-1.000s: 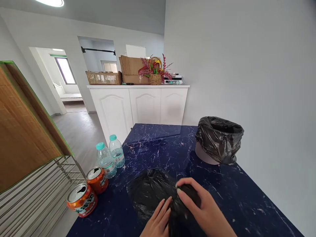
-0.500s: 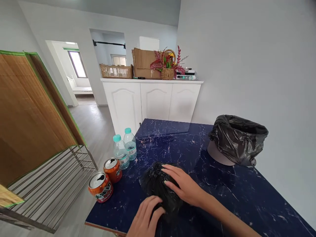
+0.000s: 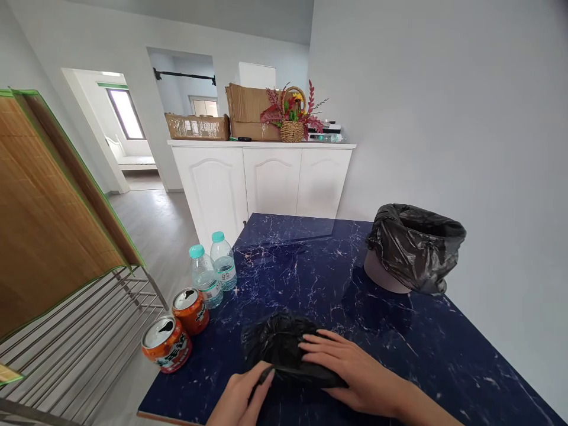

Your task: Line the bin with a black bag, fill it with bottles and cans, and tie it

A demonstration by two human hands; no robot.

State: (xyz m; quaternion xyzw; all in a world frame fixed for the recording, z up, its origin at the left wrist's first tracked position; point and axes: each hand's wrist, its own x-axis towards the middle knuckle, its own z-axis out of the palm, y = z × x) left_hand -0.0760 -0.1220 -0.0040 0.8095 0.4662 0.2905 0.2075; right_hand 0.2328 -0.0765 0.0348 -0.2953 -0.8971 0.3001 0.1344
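Two orange cans [image 3: 167, 349] and two bottles [image 3: 205, 281] line the left edge of the table [image 3: 302, 254], the rear ones partly hidden. The left hand [image 3: 239, 396], cut off below, pinches one crumpled black bag [image 3: 277, 343] near the front edge. The right hand's [image 3: 350, 364] fingers stretch over it; whether they grip, I cannot tell. Bare table separates it from one bin [image 3: 386, 275], its top covered by plastic.

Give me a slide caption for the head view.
Left hand pinches and right hand rests on a black bag on the blue table.
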